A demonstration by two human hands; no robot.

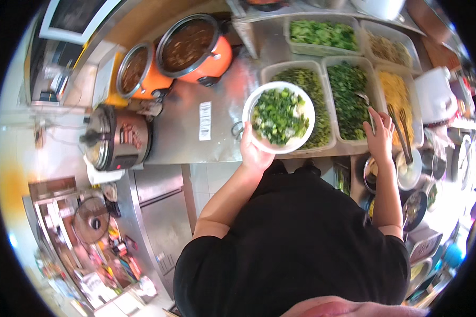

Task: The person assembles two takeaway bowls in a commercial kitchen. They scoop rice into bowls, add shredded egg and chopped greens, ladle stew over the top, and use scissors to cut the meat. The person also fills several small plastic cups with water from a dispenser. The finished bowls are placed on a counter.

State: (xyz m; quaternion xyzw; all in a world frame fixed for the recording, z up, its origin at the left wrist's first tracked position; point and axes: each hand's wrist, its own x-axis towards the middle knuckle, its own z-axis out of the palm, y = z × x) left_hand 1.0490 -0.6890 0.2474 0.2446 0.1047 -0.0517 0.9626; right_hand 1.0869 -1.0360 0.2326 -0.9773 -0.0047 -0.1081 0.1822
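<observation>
My left hand (255, 153) grips the near left rim of a white bowl (247, 112), thumb up along its side. Chopped greens (280, 115) fill the bowl, with some pale bits at the edges. The bowl is over the front of a tub of olive-green chopped vegetables (313, 84), hiding part of it. My right hand (380, 133) is closed around the handle of a metal spoon (364, 98), whose head rests at a tub of dark chopped green herbs (346, 87).
Tongs (402, 134) lean in a tub of yellow shreds (394, 95). Behind are tubs of lettuce (322, 34) and pale shreds (387, 50). Two orange cookers (209, 63) of brown stew stand left, near a pressure cooker (116, 137). A paper slip (205, 121) lies on the steel counter (180, 137).
</observation>
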